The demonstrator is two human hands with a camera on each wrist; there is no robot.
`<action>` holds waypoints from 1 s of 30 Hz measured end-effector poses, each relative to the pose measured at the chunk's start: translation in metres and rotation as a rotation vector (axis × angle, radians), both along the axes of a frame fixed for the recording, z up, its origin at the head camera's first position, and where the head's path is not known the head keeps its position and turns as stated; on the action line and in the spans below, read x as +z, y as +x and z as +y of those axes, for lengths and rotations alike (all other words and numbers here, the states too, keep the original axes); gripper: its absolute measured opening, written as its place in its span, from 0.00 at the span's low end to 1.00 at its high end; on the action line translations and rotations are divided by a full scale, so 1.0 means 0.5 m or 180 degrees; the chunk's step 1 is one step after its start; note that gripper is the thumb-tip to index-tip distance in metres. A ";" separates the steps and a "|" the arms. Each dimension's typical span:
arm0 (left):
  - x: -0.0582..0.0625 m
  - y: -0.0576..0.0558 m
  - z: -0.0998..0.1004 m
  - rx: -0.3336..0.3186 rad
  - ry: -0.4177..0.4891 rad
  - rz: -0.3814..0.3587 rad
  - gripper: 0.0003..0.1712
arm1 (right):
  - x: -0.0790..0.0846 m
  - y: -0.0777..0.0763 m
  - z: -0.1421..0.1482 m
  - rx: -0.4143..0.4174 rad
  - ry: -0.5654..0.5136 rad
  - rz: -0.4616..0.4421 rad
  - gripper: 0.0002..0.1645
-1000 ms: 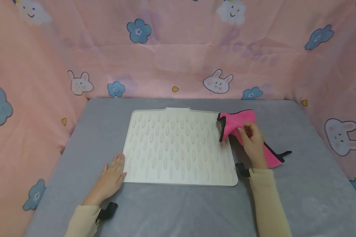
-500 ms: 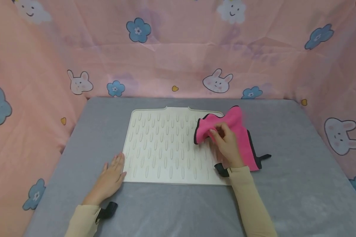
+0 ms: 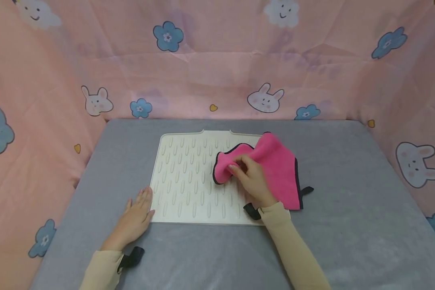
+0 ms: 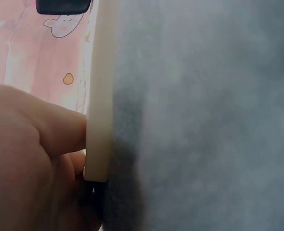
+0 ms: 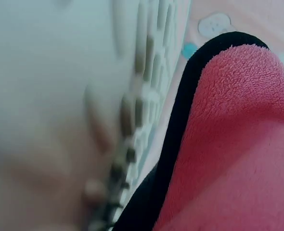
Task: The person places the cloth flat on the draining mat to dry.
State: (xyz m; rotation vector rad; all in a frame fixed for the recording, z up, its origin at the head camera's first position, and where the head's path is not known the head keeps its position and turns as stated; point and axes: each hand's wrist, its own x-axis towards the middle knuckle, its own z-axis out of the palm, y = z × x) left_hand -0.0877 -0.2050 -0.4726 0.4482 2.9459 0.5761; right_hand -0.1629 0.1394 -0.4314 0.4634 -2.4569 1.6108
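A white board with rows of raised oval ridges (image 3: 185,173), perhaps a draining mat, lies flat on the grey-covered table. My left hand (image 3: 132,219) rests at its near left edge, fingers straight; the left wrist view shows the thumb (image 4: 60,127) against the board's pale side (image 4: 99,96). Between thumb and fingers, my right hand (image 3: 253,177) pinches a pink cloth (image 3: 279,169) with black edging and a black loop. The cloth is bunched at the pinch and drapes over the board's right part, past its right edge. Its fuzzy surface (image 5: 243,120) fills much of the right wrist view.
Grey fabric (image 3: 348,233) covers the table around the board. A pink curtain (image 3: 217,68) printed with rabbits, flowers and clouds hangs behind and at both sides. Black wrist mounts (image 3: 132,257) sit at both cuffs.
My right hand has moved left across the board, drawing the cloth with it from the right edge, so more of it spreads over the board. My left hand has stayed in place.
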 end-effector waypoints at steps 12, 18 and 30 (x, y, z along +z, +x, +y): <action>0.001 0.001 -0.002 0.0011 0.0050 -0.0011 0.35 | 0.014 -0.012 -0.113 0.0434 0.0236 0.0080 0.08; -0.002 -0.001 -0.001 0.0003 0.0058 -0.0002 0.35 | 0.019 -0.001 -0.148 0.0645 0.0282 0.0019 0.09; 0.002 0.001 0.001 0.0025 0.0079 -0.0036 0.35 | -0.012 0.006 -0.139 0.1159 0.0405 -0.0055 0.08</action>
